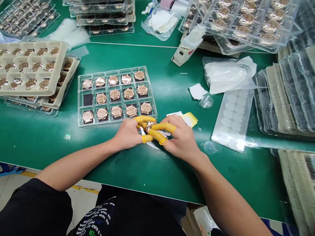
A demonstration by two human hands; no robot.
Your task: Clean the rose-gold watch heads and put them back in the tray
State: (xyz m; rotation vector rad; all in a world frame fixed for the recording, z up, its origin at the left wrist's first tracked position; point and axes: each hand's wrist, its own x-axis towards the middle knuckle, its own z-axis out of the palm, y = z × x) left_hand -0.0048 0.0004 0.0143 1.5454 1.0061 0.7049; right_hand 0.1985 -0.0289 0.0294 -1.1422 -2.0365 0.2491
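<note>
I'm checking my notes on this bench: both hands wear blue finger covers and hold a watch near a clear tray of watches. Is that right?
Not quite: the head view shows yellow finger covers, not blue. The left hand and right hand do hold a watch near a clear tray of watches.

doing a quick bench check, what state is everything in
watch: held between both hands
left hand: yellow-covered fingers closed on the watch
right hand: yellow-covered fingers closed on the watch
clear tray: fourteen pockets filled, one without a watch
top beige tray: stacked, visible pockets filled
sticker sheet: lying flat
</note>
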